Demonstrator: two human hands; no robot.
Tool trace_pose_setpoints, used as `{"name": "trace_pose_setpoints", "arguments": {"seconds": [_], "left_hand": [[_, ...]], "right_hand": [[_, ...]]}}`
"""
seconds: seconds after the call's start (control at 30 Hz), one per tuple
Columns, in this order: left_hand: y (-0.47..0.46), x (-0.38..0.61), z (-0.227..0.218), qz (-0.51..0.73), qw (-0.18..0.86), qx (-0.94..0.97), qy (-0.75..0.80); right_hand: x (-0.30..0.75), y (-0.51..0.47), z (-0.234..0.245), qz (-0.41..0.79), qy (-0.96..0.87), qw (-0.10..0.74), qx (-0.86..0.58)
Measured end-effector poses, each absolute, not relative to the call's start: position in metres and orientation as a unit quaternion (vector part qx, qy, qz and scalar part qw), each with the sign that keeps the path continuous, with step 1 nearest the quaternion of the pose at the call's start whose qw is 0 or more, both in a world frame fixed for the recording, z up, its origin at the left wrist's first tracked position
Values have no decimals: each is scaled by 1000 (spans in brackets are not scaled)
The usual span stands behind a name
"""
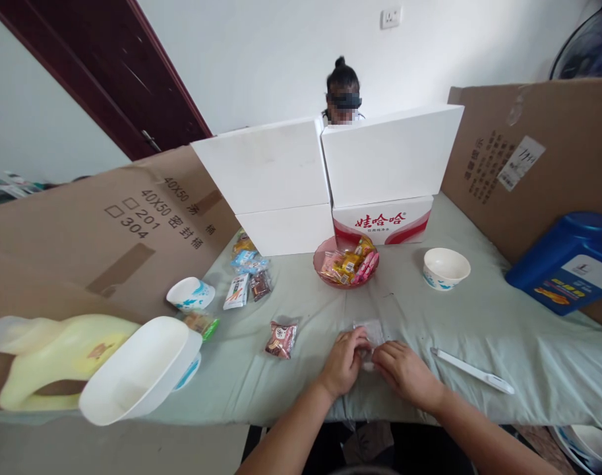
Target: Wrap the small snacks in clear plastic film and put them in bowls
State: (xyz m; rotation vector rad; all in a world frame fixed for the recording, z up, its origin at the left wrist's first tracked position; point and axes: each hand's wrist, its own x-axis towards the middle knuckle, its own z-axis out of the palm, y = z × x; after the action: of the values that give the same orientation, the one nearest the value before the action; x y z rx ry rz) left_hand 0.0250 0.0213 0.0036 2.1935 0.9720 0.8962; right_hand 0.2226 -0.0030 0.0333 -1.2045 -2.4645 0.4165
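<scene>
Near the front edge of the cloth-covered table, my left hand (346,359) and my right hand (408,373) are both closed on a clear plastic packet (373,332). The packet lies between my fingertips, which hide part of it; what it contains is hard to make out. To the left of my hands sits a small brown wrapped snack (281,340). Beyond them stands a pink glass bowl (347,264) filled with several yellow and pink wrapped snacks. A white pen-like stick (473,371) lies on the cloth to the right of my right hand.
White boxes (281,168) form a wall at the back, with a person (343,92) behind it. Right are a paper bowl (446,267) and a blue bottle (568,264). Left are a tilted paper bowl (190,293), several wrapped snacks (237,291), a white tub (141,369) and a yellow jug (68,356).
</scene>
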Motion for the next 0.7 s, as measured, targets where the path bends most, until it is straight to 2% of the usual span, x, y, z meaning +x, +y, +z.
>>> {"name": "trace_pose_setpoints", "arguments": {"seconds": [0.1,0.23,0.5,0.7], "left_hand": [[22,21,-6,361,323,777,401],[23,21,-12,365,327,767,415],[20,35,3,339,100,798,488],[21,38,4,314,60,792,521]], "right_hand": [[214,26,37,156,-829,128,-521],[200,57,31,134,-801,92,-576],[177,58,17,83,-771,58,-629],[207,69,30,26,-758,101,-644]]}}
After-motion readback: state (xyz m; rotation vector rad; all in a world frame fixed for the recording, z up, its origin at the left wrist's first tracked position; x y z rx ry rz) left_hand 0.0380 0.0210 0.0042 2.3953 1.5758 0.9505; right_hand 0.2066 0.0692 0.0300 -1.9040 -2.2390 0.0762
